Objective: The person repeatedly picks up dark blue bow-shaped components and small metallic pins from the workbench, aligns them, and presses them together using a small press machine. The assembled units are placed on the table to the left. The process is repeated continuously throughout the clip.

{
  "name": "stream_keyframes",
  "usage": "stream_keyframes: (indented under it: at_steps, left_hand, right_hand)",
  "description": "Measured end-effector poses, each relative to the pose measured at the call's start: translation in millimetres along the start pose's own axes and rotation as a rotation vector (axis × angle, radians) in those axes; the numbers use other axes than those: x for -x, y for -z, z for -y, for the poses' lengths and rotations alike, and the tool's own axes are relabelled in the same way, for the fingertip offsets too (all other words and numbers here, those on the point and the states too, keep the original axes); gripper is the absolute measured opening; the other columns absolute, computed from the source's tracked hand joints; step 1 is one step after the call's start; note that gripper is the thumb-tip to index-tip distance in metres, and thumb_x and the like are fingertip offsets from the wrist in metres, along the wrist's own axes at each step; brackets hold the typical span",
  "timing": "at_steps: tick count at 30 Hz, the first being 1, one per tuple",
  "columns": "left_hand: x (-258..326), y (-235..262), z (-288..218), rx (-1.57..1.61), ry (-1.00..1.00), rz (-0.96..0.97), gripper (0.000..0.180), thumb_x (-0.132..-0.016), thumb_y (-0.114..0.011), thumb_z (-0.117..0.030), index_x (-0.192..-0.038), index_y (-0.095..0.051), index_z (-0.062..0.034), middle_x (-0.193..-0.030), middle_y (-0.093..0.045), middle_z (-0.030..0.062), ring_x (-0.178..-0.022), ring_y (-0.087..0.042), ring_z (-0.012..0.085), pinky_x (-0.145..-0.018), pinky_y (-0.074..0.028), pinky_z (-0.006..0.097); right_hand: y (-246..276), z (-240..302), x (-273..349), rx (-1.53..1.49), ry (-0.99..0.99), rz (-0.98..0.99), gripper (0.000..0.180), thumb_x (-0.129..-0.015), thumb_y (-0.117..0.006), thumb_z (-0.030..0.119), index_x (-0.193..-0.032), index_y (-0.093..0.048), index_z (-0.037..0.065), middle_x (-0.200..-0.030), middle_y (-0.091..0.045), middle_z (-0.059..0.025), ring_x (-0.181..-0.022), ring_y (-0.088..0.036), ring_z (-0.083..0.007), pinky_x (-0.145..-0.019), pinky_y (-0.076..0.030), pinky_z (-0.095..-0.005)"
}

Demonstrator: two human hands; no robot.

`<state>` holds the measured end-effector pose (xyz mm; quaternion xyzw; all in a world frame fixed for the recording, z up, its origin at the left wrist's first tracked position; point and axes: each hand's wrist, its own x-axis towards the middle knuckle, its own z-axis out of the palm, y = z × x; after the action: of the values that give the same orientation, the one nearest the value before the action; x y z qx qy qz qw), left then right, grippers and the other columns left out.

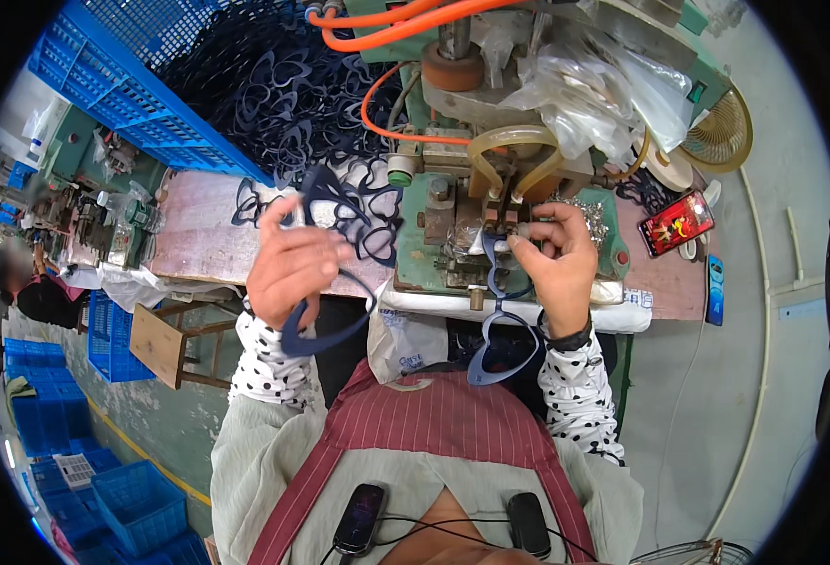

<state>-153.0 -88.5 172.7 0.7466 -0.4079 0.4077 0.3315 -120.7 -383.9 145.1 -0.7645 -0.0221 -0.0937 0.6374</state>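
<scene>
My left hand (292,264) is raised at the left of the machine, its fingers bent around a dark blue glasses-frame-shaped piece (325,337); motion blurs both. Another blue glasses-frame-shaped piece (492,363) hangs down in front of the green press machine (413,250), its upper end under the press head. At that upper end my right hand (561,264) has thumb and forefinger pinched together. The fingertips partly cover the spot they grip. Two yellowish tubes (514,141) curve down to the press head just above.
Many dark blue pieces (283,104) fill a blue crate (132,94) at the back left, others lying on the table. Small metal parts (589,218) are heaped beside the press. A lit phone (676,223) and a blue packet (714,290) are at right. An orange hose (406,28) crosses above.
</scene>
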Motion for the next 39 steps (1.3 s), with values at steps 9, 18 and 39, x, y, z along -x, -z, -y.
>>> stream_keyframes:
  at_steps: [9, 18, 39]
  left_hand:
    - [-11.8, -52.3, -46.3, 0.455, -0.114, 0.179, 0.022, -0.078, -0.069, -0.005, -0.099, -0.062, -0.0087, -0.104, -0.067, 0.0105, -0.09, -0.064, 0.0259, -0.095, -0.041, 0.058]
    - [0.6, -125.4, -31.7, 0.43, -0.31, 0.234, 0.02, -0.077, -0.065, -0.004, -0.097, -0.063, -0.0062, -0.105, -0.064, 0.0117, -0.092, -0.063, 0.0278, -0.096, -0.043, 0.058]
    - [9.5, -130.0, -39.6, 0.173, -0.158, 0.217, 0.022, -0.079, -0.069, -0.006, -0.099, -0.059, -0.0078, -0.117, -0.064, 0.0128, -0.11, -0.061, 0.0329, -0.098, -0.043, 0.054]
  right_hand:
    - [-18.2, 0.6, -8.8, -0.291, 0.032, 0.016, 0.047, -0.071, -0.075, 0.003, -0.108, -0.047, -0.001, -0.079, -0.066, -0.0063, -0.06, -0.045, -0.0034, -0.054, -0.036, -0.0189]
    - [36.7, -29.8, -27.5, -0.025, 0.129, -0.17, 0.046, -0.077, -0.07, 0.003, -0.119, -0.05, 0.002, -0.1, -0.069, -0.0079, -0.091, -0.06, -0.0132, -0.082, -0.046, -0.0271]
    - [78.8, -102.1, -30.0, 0.745, 0.296, -0.454, 0.021, -0.082, -0.065, 0.011, -0.103, -0.064, 0.007, -0.096, -0.067, -0.0101, -0.091, -0.06, -0.0299, -0.08, -0.045, -0.0404]
